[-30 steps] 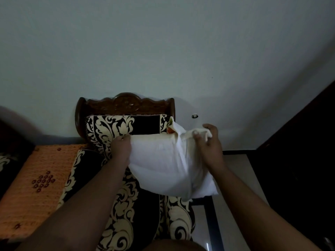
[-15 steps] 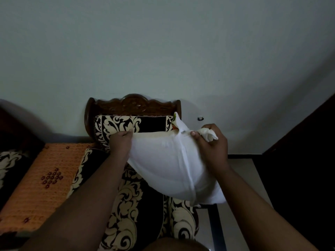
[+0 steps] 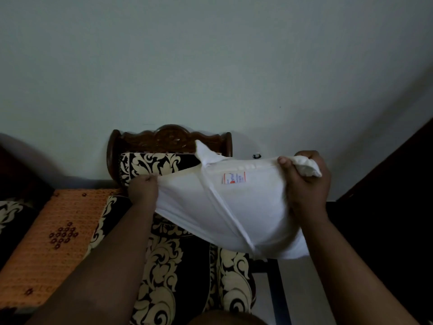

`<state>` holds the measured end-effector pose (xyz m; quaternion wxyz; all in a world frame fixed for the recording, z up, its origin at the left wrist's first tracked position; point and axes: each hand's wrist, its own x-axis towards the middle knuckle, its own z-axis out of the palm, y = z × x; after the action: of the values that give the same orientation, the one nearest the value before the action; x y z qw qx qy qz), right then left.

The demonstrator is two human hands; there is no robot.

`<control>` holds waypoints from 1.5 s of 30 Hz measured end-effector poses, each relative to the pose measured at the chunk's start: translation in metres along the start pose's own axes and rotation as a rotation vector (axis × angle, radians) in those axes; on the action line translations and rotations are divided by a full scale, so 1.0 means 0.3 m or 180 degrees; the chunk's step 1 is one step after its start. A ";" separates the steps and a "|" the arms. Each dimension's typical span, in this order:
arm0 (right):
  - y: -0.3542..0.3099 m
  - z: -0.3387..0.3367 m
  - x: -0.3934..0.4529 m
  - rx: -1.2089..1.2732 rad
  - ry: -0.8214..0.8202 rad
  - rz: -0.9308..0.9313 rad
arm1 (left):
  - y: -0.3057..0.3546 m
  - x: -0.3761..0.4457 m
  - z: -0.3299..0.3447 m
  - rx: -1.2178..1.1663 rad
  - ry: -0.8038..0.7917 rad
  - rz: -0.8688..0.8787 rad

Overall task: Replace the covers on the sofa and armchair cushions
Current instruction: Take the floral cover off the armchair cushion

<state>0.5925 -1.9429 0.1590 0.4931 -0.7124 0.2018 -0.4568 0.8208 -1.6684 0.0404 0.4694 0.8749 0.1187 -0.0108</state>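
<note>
A: Where is the cushion [image 3: 236,212]?

B: Held in the air over the armchair [image 3: 171,266], between both hands. It is white, with a small label [image 3: 233,178] near its top edge. Whether the white is a cover or the bare insert, I cannot tell.

A: And the grips?

B: The left hand [image 3: 143,191], at about nine o'clock from the cushion's middle, has its fingers curled and pinches the fabric edge, pulling it taut. The right hand [image 3: 307,181], at about two o'clock, is closed around a bunched corner [image 3: 307,168], which pokes out past the fingers.

A: How does the cushion lie?

B: Its long axis runs left to right between the hands, and a seam [image 3: 229,214] slants down toward five o'clock. I'd judge the coming move turns on that: the bulk hangs below the grips, nearer the right hand, so the left would draw fabric along that axis.
</note>
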 end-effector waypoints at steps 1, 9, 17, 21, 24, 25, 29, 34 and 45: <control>0.000 -0.011 0.015 -0.0010 0.0051 -0.0026 | -0.021 0.007 -0.010 0.0155 0.0051 0.0030; 0.077 -0.004 0.088 0.0242 -0.0062 0.0133 | 0.143 -0.166 0.055 -0.0739 -0.1616 -0.0431; 0.169 -0.013 0.103 -0.0062 -0.0529 0.0521 | 0.162 -0.247 0.152 -0.1890 -0.0731 -0.0217; 0.178 -0.016 0.095 -0.1929 -0.0562 -0.0102 | 0.201 -0.220 0.115 -0.2356 -0.0724 -0.0257; 0.124 0.062 0.036 -0.2974 -0.1205 -0.1049 | 0.232 -0.200 0.100 -0.2368 -0.0901 -0.0202; 0.106 0.097 0.011 -0.3184 -0.1495 -0.1159 | 0.246 -0.204 0.097 -0.2408 -0.0941 -0.0157; 0.085 0.193 -0.001 -0.3276 -0.1954 -0.0919 | 0.277 -0.212 0.092 -0.2511 -0.1020 -0.0122; 0.143 0.192 -0.028 -0.2258 -0.2478 -0.0458 | 0.263 -0.196 0.074 -0.1912 -0.1239 0.0336; 0.143 0.147 -0.047 -0.1536 -0.2223 -0.0266 | 0.035 -0.062 0.004 0.1273 -0.0231 0.1884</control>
<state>0.6299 -1.9282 0.1105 0.3320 -0.9269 0.0947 -0.1474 0.8049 -1.6787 0.0508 0.2756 0.9450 -0.1610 0.0716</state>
